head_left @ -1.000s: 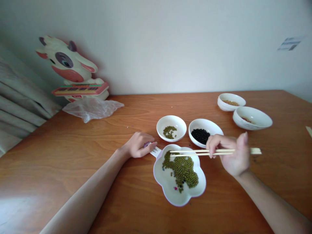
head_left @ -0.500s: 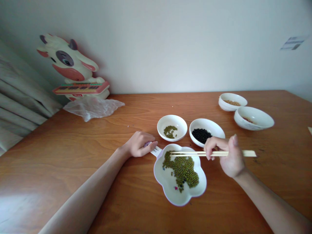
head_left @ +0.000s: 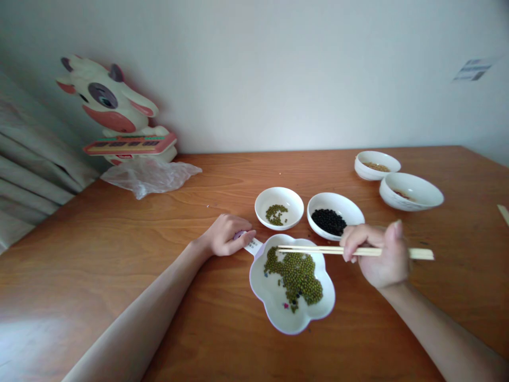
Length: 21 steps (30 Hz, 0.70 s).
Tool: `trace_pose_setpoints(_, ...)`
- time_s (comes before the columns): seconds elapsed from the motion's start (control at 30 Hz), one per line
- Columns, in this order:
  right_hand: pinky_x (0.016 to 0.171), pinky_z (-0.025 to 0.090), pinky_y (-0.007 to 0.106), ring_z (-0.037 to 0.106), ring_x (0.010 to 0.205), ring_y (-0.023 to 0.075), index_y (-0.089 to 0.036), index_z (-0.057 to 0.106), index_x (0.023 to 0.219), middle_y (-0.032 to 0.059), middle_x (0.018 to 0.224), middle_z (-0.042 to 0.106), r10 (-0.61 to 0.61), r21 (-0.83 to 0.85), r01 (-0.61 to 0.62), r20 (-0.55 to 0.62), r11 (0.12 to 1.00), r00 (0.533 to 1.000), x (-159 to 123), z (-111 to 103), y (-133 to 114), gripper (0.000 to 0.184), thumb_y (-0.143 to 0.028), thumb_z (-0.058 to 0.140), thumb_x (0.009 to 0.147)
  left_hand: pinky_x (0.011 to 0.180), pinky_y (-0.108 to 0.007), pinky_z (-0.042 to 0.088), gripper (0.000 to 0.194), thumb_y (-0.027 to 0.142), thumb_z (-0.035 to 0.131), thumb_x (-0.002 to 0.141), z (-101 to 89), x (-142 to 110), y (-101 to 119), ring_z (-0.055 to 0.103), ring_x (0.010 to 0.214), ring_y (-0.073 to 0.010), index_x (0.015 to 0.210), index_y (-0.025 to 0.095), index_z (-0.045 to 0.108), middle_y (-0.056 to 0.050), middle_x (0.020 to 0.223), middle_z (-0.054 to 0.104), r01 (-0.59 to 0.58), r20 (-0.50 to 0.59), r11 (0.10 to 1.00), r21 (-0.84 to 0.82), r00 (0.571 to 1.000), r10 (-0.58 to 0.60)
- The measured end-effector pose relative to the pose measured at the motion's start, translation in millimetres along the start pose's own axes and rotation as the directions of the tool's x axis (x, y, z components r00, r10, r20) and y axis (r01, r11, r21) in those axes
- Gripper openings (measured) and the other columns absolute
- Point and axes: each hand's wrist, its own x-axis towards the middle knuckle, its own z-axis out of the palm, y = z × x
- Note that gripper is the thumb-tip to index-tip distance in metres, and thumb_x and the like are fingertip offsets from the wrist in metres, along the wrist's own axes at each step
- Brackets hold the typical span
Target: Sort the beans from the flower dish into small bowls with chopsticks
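Observation:
My left hand [head_left: 228,235] is closed round the short handle of a flower-shaped dish [head_left: 274,313], white inside with a lilac rim. Green mung beans [head_left: 300,273] lie in it, along with a few dark beans. In my right hand [head_left: 379,254] is a pair of wooden chopsticks [head_left: 318,250], held nearly level. Their tips reach over the mung beans at the dish's upper left; I cannot tell whether they pinch a bean. Just behind the dish stand a white bowl [head_left: 293,211] with some mung beans and another white bowl [head_left: 352,209] holding black beans.
Two more white bowls stand at the back right, one bowl [head_left: 382,156] with tan grains, the other bowl [head_left: 427,197] with reddish contents. A cow-shaped toy keyboard [head_left: 131,143] and a clear plastic bag [head_left: 153,178] are at the back left, near a curtain [head_left: 35,170].
My right hand has shifted a little to the right, and the chopsticks have closed closer together at the tips. My left hand keeps its hold on the handle.

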Motion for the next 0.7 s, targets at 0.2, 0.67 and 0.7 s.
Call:
trace_pose_setpoints(0.2, 0.054, 0.039, 0.037, 0.053, 0.047, 0.0191, -0.026, 0.074, 0.058, 0.0059, 0.046, 0.06, -0.165, 0.047, 0.173, -0.14, 0.984, 0.976, 7.4, -9.4, -6.5, 0.077, -0.067, 0.027, 0.103, 0.06, -0.03, 0.034, 0.038, 0.034, 0.042, 0.104, 0.7, -0.5, -1.0, 0.048, 0.06, -0.0131, 0.069, 0.019, 0.049, -0.001, 0.068, 0.058, -0.001, -0.011, 1.0, 0.014, 1.0, 0.001)
trace_pose_setpoints(0.67, 0.054, 0.033, 0.041, 0.048, 0.05, 0.0215, -0.028, 0.073, 0.065, 0.0065, 0.05, 0.052, -0.071, 0.129, 0.088, -0.13, 0.988, 0.989, 13.0, -13.9, -12.6, 0.072, -0.063, 0.024, 0.104, 0.059, -0.029, 0.034, 0.039, 0.033, 0.042, 0.104, 0.1, 0.7, 0.4, 0.048, 0.06, -0.0131, 0.068, 0.019, 0.049, -0.002, 0.068, 0.058, -0.007, -0.011, 1.0, 0.01, 1.0, 0.007)
trace_pose_setpoints(0.7, 0.053, 0.033, 0.04, 0.048, 0.049, 0.0213, -0.027, 0.072, 0.063, 0.0066, 0.048, 0.053, -0.066, 0.12, 0.079, -0.103, 0.99, 0.992, 12.9, -14.3, -12.2, 0.074, -0.064, 0.023, 0.104, 0.06, -0.03, 0.034, 0.039, 0.033, 0.042, 0.104, 0.2, 0.7, 0.5, 0.048, 0.06, -0.0132, 0.068, 0.019, 0.049, -0.002, 0.068, 0.058, -0.006, -0.011, 1.0, 0.011, 1.0, 0.006)
